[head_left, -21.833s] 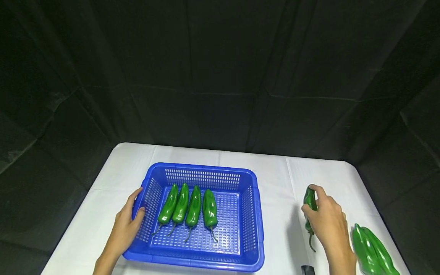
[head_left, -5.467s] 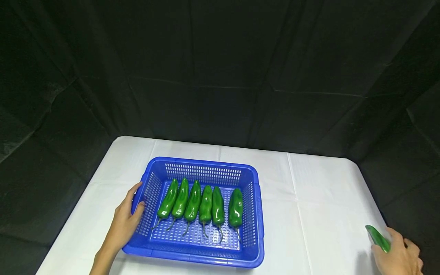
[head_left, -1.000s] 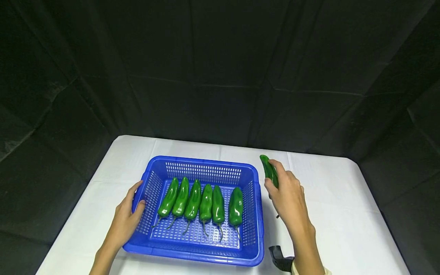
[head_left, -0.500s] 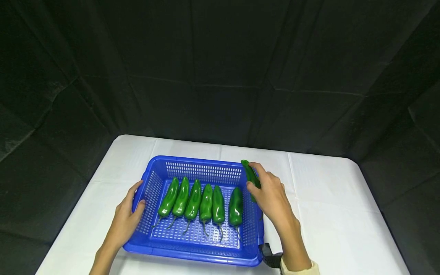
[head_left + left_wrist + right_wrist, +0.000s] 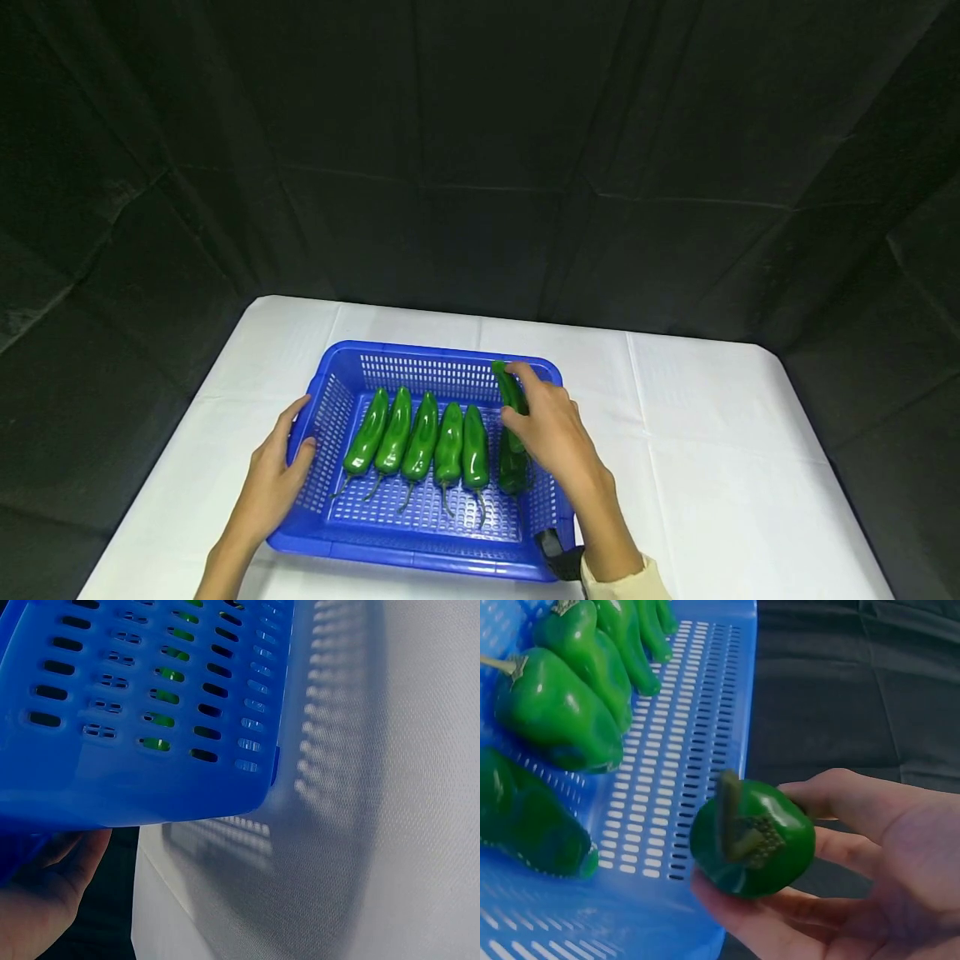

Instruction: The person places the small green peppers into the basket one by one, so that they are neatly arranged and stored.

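A blue plastic basket (image 5: 405, 560) with slotted walls stands on the white-covered table. My left hand (image 5: 272, 487) grips its left rim, thumb over the inner side and fingers outside. Several glossy green peppers (image 5: 422, 437) lie side by side on the basket floor, stems toward me. Over the right part of the basket, my right hand (image 5: 553, 429) holds another green pepper (image 5: 507, 385) between thumb and fingers. It overlaps the rightmost pepper (image 5: 512, 475) in the head view. From the right wrist, the held pepper (image 5: 791, 829) shows stem end first, with the fingers around its sides.
White cloth (image 5: 735, 467) covers the table to the right of the basket. Black fabric (image 5: 480, 183) hangs behind and at both sides. A dark strap (image 5: 558, 557) is on the right wrist, next to a pale sleeve (image 5: 626, 583).
Over the last second my right hand carried the pepper left, from beyond the basket's right rim to above its inside. Earlier, more peppers joined the row. My left hand stays on the rim.
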Action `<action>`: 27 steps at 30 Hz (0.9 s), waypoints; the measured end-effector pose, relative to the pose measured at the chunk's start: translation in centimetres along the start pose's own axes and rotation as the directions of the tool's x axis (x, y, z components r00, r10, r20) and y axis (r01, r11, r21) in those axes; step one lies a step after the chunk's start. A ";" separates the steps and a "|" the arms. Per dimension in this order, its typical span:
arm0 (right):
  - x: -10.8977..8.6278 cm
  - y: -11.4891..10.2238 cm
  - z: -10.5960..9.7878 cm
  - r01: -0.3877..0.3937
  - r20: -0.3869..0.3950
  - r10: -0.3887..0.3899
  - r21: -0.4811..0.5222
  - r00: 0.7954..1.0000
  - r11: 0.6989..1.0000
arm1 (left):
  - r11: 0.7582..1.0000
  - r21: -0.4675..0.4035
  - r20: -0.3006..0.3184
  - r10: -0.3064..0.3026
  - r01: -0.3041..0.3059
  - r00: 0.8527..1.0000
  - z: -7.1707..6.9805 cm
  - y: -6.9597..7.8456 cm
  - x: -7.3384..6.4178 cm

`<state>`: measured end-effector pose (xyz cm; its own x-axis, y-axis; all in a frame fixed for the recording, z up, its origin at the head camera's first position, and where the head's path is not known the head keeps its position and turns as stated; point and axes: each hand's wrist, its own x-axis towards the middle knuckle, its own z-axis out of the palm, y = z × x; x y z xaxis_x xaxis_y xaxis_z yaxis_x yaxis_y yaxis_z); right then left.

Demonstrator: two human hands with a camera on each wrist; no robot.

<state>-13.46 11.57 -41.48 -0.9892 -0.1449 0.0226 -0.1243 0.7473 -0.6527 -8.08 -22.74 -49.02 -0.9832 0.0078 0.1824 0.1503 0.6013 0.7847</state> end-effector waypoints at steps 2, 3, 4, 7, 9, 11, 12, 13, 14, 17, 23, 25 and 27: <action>0.1 -0.2 0.2 -0.004 0.018 0.004 -0.003 1.000 1.000 | 1.000 0.001 0.001 0.000 0.000 1.000 0.0 0.0 0.0; 0.1 -0.3 0.3 -0.008 0.031 0.008 -0.001 0.999 1.000 | 1.000 0.002 0.000 0.000 0.000 1.000 0.0 -0.1 0.0; 0.2 -0.4 0.5 -0.011 0.045 0.011 0.004 0.999 1.000 | 1.000 0.003 0.000 0.000 0.000 1.000 0.0 -0.1 0.0; 0.3 -0.7 0.9 -0.023 0.085 0.022 0.014 0.996 1.000 | 1.000 0.002 0.000 0.004 -0.004 1.000 0.1 -0.2 0.0; 0.4 -0.8 1.2 -0.038 0.110 0.035 0.017 0.993 0.999 | 1.000 0.000 0.000 0.005 -0.005 1.000 0.1 -0.2 0.0; 0.5 -0.9 1.5 -0.050 0.130 0.047 0.017 0.990 0.999 | 1.000 -0.001 0.001 0.004 -0.004 1.000 0.0 -0.1 0.0; 0.6 -0.9 1.6 -0.058 0.140 0.055 0.018 0.989 0.998 | 1.000 -0.001 0.002 0.004 -0.004 1.000 0.0 -0.1 0.0; 0.6 -0.9 1.7 -0.068 0.149 0.065 0.017 0.987 0.998 | 1.000 -0.001 0.002 0.004 -0.004 1.000 0.0 0.0 0.0; 0.7 -0.8 1.9 -0.074 0.157 0.071 0.016 0.985 0.997 | 1.000 -0.003 0.002 0.001 -0.001 1.000 0.0 0.0 0.0; 0.9 -0.7 2.4 -0.087 0.179 0.084 0.006 0.980 0.996 | 1.000 -0.004 0.004 -0.003 0.003 1.000 0.0 0.1 0.0; 1.1 -0.3 3.2 -0.097 0.207 0.101 -0.030 0.973 0.995 | 1.000 0.001 -0.002 0.005 -0.005 1.000 0.0 0.1 0.0; 1.2 -0.2 3.5 -0.100 0.213 0.108 -0.045 0.971 0.994 | 1.000 0.004 -0.006 0.009 -0.009 1.000 0.1 0.0 0.0; 1.2 -0.1 3.7 -0.100 0.218 0.110 -0.058 0.970 0.993 | 1.000 0.007 -0.007 0.010 -0.010 1.000 0.1 -0.1 0.0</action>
<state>-14.37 8.88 -44.21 -0.9560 -0.1994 -0.2151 -0.0292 0.7946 -0.6065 -8.09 -22.72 -49.12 -0.9809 0.0080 0.1942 0.1591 0.6067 0.7789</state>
